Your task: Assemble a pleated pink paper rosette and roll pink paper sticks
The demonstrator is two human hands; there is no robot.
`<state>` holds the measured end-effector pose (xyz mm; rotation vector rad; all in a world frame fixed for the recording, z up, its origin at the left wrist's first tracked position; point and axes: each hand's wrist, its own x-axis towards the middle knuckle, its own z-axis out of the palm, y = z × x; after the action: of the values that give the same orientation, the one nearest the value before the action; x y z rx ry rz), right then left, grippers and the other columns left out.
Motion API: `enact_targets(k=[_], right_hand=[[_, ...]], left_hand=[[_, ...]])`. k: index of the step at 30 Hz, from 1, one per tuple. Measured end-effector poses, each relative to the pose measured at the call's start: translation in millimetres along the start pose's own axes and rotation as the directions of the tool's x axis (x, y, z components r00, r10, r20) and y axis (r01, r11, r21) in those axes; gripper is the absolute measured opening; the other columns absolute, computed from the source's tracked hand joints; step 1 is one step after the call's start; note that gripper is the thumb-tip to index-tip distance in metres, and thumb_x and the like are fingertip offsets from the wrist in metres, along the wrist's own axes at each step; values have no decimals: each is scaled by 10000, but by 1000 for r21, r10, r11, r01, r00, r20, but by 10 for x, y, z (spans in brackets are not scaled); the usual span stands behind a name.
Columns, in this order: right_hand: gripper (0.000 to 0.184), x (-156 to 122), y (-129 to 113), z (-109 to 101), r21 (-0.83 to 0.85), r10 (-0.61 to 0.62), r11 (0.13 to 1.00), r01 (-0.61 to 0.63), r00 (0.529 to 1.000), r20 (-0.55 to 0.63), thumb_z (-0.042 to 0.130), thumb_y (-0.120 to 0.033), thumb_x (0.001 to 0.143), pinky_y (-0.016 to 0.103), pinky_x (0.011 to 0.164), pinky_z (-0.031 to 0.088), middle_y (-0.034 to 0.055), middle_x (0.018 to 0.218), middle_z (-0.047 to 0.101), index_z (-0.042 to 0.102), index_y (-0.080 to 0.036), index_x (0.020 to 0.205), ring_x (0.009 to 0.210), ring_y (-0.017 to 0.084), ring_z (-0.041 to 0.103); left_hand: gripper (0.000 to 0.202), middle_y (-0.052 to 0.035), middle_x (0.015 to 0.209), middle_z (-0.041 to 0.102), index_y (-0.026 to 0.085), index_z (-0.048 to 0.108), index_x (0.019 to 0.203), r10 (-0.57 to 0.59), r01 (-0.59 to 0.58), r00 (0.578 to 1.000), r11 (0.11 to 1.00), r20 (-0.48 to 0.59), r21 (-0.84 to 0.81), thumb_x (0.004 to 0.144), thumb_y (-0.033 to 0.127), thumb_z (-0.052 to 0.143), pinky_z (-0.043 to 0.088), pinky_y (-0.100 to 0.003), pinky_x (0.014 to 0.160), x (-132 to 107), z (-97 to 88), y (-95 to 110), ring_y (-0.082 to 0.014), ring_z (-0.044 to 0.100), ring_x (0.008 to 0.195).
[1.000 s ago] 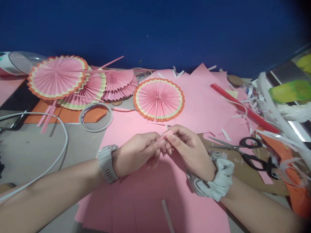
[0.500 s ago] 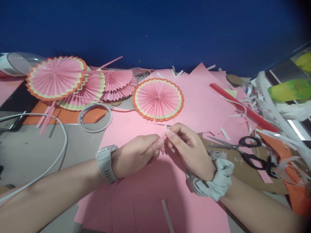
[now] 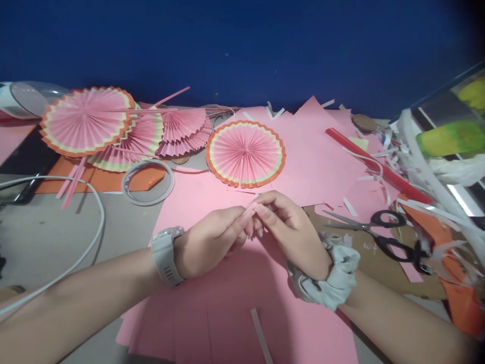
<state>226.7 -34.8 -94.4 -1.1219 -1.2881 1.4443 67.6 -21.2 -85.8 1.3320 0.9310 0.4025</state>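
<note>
My left hand [image 3: 212, 240], with a pale watch [image 3: 166, 255] on its wrist, is closed in a pinch around a narrow pink paper strip [image 3: 250, 208]. Fingertip to fingertip with it, my right hand [image 3: 293, 232] presses thumb and forefinger on the same strip; most of the strip is hidden by the fingers. Both hands hover over pink paper sheets [image 3: 227, 313]. Just beyond them lies a round pleated paper fan [image 3: 246, 154], pink with a yellow and orange rim. A loose white strip [image 3: 260, 336] lies on the sheets nearer to me.
More pleated fans [image 3: 87, 121] with pink sticks are piled at the back left, by a tape roll [image 3: 127, 189] and a white cable [image 3: 101, 217]. Black-handled scissors [image 3: 390, 220] rest on cardboard at right. A red strip [image 3: 379, 164] and paper scraps lie beyond. A blue wall [image 3: 242, 50] stands behind.
My fingertips have come closer together, and the pink strip that showed between them is now mostly covered. The right hand has shifted slightly left. Things on the table stay put.
</note>
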Motion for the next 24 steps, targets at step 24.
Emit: enact_targets(k=[24], right_hand=[[178, -4, -17, 19, -41, 6, 999, -8, 998, -58, 521, -272, 897, 177, 501, 413, -71, 567, 497, 499, -180, 747, 494, 46, 472]], left_hand=[[335, 69, 546, 488, 183, 514, 778, 114, -75, 983, 967, -146, 244, 936, 443, 374, 369, -185, 523, 3, 21, -30, -59, 441, 502]])
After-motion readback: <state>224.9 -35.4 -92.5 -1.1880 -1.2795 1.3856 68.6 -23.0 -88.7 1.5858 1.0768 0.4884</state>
